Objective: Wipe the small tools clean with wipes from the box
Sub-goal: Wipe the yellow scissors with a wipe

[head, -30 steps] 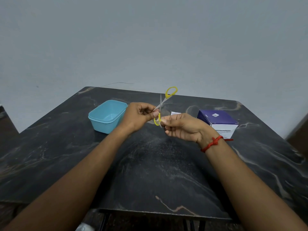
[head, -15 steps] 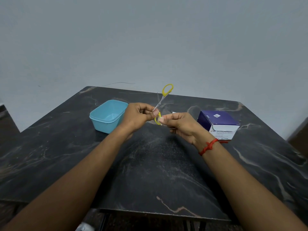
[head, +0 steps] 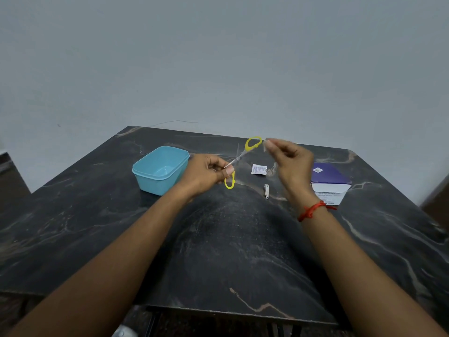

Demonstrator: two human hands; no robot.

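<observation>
My left hand (head: 206, 175) pinches small scissors (head: 239, 160) with yellow handles near the pivot. Their blades are spread; one handle loop points up and away, the other hangs below my fingers. My right hand (head: 290, 164) is raised just right of the upper loop, blurred by motion. Its thumb and fingertips pinch a thin pale wipe (head: 268, 152) that is hard to make out. A small metal nail clipper (head: 266, 190) lies on the table between my hands. The purple and white wipe box (head: 329, 181) sits behind my right wrist.
A light blue plastic tub (head: 160, 169), with nothing inside, stands left of my left hand. A white sachet wrapper (head: 259, 169) lies beyond the clipper. The dark marble table (head: 230, 239) ends at a near edge below my forearms; a grey wall is behind.
My right hand has left the lower scissor handle and moved up and to the right, next to the upper loop. This uncovered the clipper and the sachet. My left hand still holds the scissors.
</observation>
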